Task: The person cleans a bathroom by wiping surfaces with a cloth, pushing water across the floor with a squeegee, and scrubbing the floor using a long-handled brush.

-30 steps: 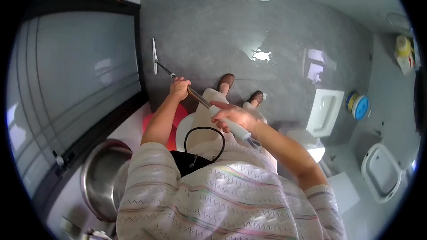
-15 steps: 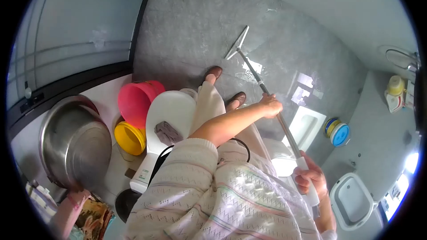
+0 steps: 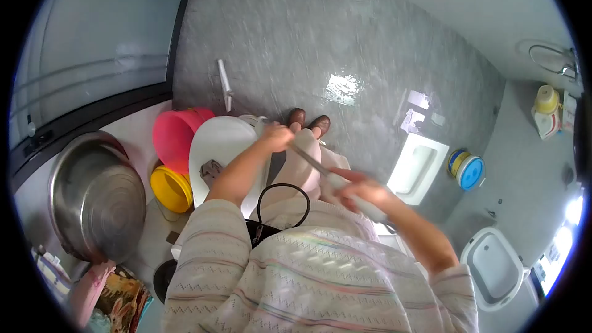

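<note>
A floor squeegee (image 3: pixel 224 85) has its white blade on the wet grey floor near the toilet, and its pole slants back toward my body. My left hand (image 3: pixel 277 137) is closed around the middle of the pole, beside the toilet's front edge. On the white grip at the upper end lies my right hand (image 3: pixel 364 191), somewhat blurred, with its fingers bent around the grip and the index finger straighter. Part of the pole beyond my left hand is hard to make out.
A white toilet (image 3: pixel 209 142) with a grey cloth on it stands to the left. Past it are a pink bucket (image 3: pixel 176 139), a yellow bucket (image 3: pixel 171 190) and a large metal basin (image 3: pixel 98 197). To the right are a squat pan (image 3: pixel 418 168), a blue-lidded bucket (image 3: pixel 472 172) and a washbasin (image 3: pixel 493 271).
The squeegee blade has swung left across the floor toward the toilet. Both hands moved left with the pole, the left one closer to the toilet. My feet have come closer together.
</note>
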{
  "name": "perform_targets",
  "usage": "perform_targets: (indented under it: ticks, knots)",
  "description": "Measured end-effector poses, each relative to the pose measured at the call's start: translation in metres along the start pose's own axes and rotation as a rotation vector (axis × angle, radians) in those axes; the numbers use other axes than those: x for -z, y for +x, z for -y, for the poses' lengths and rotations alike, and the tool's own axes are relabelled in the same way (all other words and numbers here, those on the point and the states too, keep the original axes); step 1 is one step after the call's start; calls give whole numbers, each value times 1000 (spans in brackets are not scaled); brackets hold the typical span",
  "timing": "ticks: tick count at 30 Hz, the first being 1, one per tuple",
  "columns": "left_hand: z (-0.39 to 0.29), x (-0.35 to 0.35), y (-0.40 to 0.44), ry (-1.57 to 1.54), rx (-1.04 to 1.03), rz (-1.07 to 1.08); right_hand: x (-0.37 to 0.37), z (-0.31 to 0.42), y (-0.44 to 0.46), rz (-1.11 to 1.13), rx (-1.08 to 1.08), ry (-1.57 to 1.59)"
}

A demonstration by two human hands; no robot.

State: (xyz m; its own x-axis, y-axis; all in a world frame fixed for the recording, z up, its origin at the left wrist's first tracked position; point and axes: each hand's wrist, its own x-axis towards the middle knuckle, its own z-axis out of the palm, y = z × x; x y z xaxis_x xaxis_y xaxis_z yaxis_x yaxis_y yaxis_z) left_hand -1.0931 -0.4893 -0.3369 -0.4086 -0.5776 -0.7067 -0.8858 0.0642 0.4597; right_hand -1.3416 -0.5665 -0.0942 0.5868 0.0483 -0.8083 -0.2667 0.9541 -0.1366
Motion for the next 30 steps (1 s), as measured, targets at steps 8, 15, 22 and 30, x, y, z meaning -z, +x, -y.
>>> perform_targets:
  ticks: [8, 15, 22, 30]
  knots:
    - [-228, 65, 88, -130, -439, 28, 16, -9, -182, -610, -83, 296]
    - [-244, 106, 106, -91, -511, -120, -12, 7, -195, -672, 39, 170]
    - [-21, 134, 79, -108, -198, -515, -2, 45, -22, -207, 183, 415]
    - [-56, 101, 125, -16, -268, -60, -31, 27, -45, -360, 158, 732]
